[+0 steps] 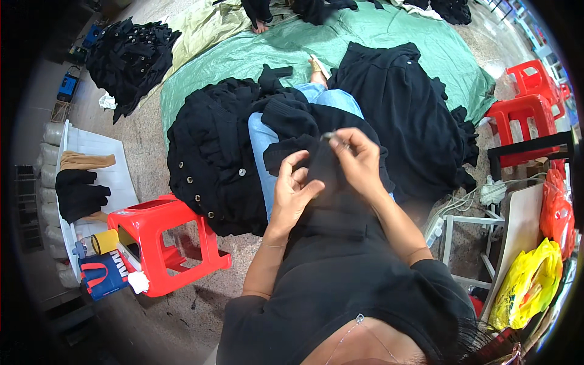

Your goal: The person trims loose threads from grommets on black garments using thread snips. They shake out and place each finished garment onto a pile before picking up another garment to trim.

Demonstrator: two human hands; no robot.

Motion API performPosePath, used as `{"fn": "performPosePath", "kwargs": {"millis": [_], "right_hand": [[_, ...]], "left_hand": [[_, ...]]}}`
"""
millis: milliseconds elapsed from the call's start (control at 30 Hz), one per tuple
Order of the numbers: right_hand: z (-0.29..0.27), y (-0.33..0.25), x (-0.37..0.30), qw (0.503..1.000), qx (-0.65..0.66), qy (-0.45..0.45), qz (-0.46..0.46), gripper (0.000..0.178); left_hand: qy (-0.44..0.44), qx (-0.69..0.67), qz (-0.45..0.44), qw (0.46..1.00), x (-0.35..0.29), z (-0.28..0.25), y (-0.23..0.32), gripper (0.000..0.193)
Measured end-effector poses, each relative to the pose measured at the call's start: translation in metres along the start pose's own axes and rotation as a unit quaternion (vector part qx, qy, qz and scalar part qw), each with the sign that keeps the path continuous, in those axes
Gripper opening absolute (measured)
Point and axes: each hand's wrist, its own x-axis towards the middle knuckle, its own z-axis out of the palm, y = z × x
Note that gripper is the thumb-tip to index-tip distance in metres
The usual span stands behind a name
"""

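Note:
Across my lap lies a black knit garment, its fabric gathered up in front of me. My left hand is curled at the side of this fabric, thumb and fingers closing on its edge. A little higher and to the right, my right hand pinches a small shiny metallic piece at the top of the raised cloth. Blur hides what kind of thing it is.
Piles of black garments lie left and right of my legs, on a green sheet. A red stool stands at left beside a blue bag. More red stools and a yellow plastic bag are at right.

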Motion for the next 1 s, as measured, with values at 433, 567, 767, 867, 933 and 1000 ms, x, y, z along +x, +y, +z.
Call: {"fn": "performPosePath", "kwargs": {"millis": [433, 567, 767, 867, 933, 1000], "right_hand": [[-0.007, 0.011, 0.013, 0.963, -0.266, 0.038, -0.020, 0.018], [-0.012, -0.007, -0.008, 0.974, -0.219, -0.007, -0.065, 0.020], [-0.019, -0.009, -0.017, 0.966, -0.169, -0.118, -0.156, 0.035], [-0.018, -0.012, -0.013, 0.945, -0.173, -0.150, -0.235, 0.037], [-0.014, -0.011, -0.011, 0.937, -0.191, -0.156, -0.248, 0.038], [-0.012, -0.006, -0.012, 0.928, -0.208, -0.163, -0.261, 0.038]], "left_hand": [[-0.022, 0.018, -0.008, 1.000, 0.003, -0.007, -0.003, 0.022], [-0.009, 0.009, 0.001, 1.000, 0.005, -0.008, -0.005, 0.019], [0.014, 0.058, 0.020, 0.998, 0.006, -0.005, -0.008, 0.017], [0.008, 0.072, 0.030, 0.997, 0.005, -0.004, -0.006, 0.017], [-0.019, 0.119, 0.025, 0.992, 0.004, -0.004, -0.004, 0.020], [-0.027, 0.132, 0.045, 0.990, 0.005, -0.005, -0.006, 0.022]]}}
